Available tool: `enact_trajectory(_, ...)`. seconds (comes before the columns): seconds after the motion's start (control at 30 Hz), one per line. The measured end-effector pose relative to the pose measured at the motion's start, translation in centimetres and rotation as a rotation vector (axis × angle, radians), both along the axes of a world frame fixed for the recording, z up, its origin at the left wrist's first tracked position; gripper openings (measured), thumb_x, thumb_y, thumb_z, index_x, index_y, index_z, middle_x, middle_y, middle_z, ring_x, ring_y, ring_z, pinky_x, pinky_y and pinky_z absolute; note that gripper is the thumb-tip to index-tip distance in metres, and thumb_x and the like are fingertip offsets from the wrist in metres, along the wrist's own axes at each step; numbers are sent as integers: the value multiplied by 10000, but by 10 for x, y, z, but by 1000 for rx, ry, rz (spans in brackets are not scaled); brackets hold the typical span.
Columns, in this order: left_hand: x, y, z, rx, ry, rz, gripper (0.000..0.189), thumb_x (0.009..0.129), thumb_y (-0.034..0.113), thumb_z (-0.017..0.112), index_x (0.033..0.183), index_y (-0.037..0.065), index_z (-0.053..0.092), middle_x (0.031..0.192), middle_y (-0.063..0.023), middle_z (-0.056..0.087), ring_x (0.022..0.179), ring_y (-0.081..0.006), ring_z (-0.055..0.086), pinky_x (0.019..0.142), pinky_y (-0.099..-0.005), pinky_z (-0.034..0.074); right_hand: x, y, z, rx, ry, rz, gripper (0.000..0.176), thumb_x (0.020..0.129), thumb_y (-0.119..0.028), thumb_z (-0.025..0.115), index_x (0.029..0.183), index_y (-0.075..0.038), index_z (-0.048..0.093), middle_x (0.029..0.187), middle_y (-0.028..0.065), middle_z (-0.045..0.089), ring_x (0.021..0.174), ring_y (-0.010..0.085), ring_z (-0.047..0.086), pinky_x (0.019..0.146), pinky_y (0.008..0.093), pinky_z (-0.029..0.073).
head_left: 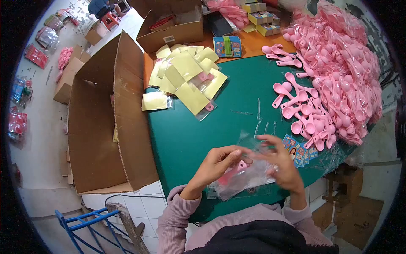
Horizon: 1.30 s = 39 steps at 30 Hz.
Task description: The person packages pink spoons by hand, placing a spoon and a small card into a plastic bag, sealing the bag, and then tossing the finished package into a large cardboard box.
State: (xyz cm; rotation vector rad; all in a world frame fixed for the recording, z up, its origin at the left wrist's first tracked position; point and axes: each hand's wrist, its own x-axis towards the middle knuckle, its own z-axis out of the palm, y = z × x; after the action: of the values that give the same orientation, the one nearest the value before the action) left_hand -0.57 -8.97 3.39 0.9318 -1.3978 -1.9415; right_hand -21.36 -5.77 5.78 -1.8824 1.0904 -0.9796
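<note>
A clear plastic bag (249, 180) with a pink measuring spoon (230, 173) inside lies close over the table in front of me. My left hand (220, 163) is closed at the bag's upper edge, thumb and fingers pinched together above the spoon's handle. My right hand (285, 165) is smeared by motion at the bag's upper right, its fingertips near the left hand's and overlapping clear film; I cannot tell what it grips. Blue printed cards (296, 150) lie fanned just beyond the right hand. More flat clear bags show beneath the held one.
A large heap of pink spoons (338, 76) fills the right side, with loose spoons (300, 101) before it. Packed bags with yellow cards (184, 74) are piled at the left. Thin clear strips (259, 110) lie mid-table. An open cardboard box (131, 114) borders the table's left edge.
</note>
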Motion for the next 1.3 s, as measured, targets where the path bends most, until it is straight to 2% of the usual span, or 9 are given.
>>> enact_trajectory(0.13, 1, -4, 1, 39, 21, 35, 326, 942, 229, 386, 1071, -22, 549, 915, -105, 640, 840, -123, 593, 718, -239, 464, -56, 6, -1, 153, 346, -347, 319, 729, -248, 649, 988, -66, 606, 1072, 131, 487, 971, 279, 452, 813, 372, 387)
enact_trajectory(0.2, -1, -4, -2, 14, 33, 55, 332, 943, 233, 379, 1092, -19, 537, 933, -112, 638, 844, -123, 593, 727, -242, 465, -69, 13, -12, -4, 806, -515, 331, 649, -90, 670, 966, -30, 598, 969, 122, 507, 887, 282, 474, 779, 365, 382)
enact_trajectory(0.43, -2, -4, 5, 96, 58, 32, 297, 938, 189, 395, 1092, -19, 541, 936, -123, 636, 883, -148, 592, 767, -262, 470, -69, 13, -10, -31, 679, -553, 315, 693, -63, 644, 988, -1, 555, 832, 111, 563, 784, 252, 516, 730, 350, 399)
enact_trajectory(0.5, -4, -3, 6, 84, 55, 12, 291, 935, 185, 404, 1083, -18, 552, 932, -123, 637, 884, -153, 593, 764, -263, 473, -60, 10, 6, 227, 178, -512, 257, 707, -30, 640, 949, 14, 567, 830, 109, 607, 732, 180, 575, 681, 299, 449)
enact_trajectory(0.6, -7, -1, 8, 10, 45, -53, 298, 930, 194, 420, 1060, -31, 568, 923, -117, 637, 867, -145, 595, 748, -257, 478, -25, -3, 42, 304, -196, -424, 215, 711, 5, 637, 921, 24, 600, 812, 101, 632, 715, 119, 599, 644, 241, 474)
enact_trajectory(0.7, -6, 2, 10, -22, -120, -63, 297, 925, 187, 433, 1039, -47, 576, 913, -113, 639, 852, -133, 597, 742, -255, 482, -20, -15, 64, 385, 80, -195, 249, 709, 8, 642, 957, 11, 618, 796, 94, 641, 729, 107, 604, 669, 223, 476)
enact_trajectory(0.83, -6, 3, 10, -56, -54, -56, 279, 917, 163, 444, 1020, -56, 583, 896, -101, 643, 843, -129, 598, 753, -257, 481, -23, -20, 63, 132, 263, 8, 243, 715, 10, 636, 958, 6, 630, 850, 104, 654, 680, 102, 600, 597, 221, 471)
enact_trajectory(1.03, -6, 2, 8, -63, -21, -61, 266, 906, 164, 469, 998, -50, 597, 875, -96, 649, 826, -123, 596, 744, -251, 478, -15, -18, 63, 130, 53, -346, 261, 692, 15, 637, 950, -25, 646, 761, 87, 637, 636, 169, 591, 567, 250, 443)
enact_trajectory(1.3, -5, 6, 8, -165, -130, -28, 235, 877, 192, 529, 970, 0, 628, 794, -60, 647, 687, -64, 528, 609, -236, 442, -17, -22, 59, 11, 376, 104, 253, 697, -65, 641, 949, -75, 640, 718, 77, 600, 641, 240, 566, 576, 320, 436)
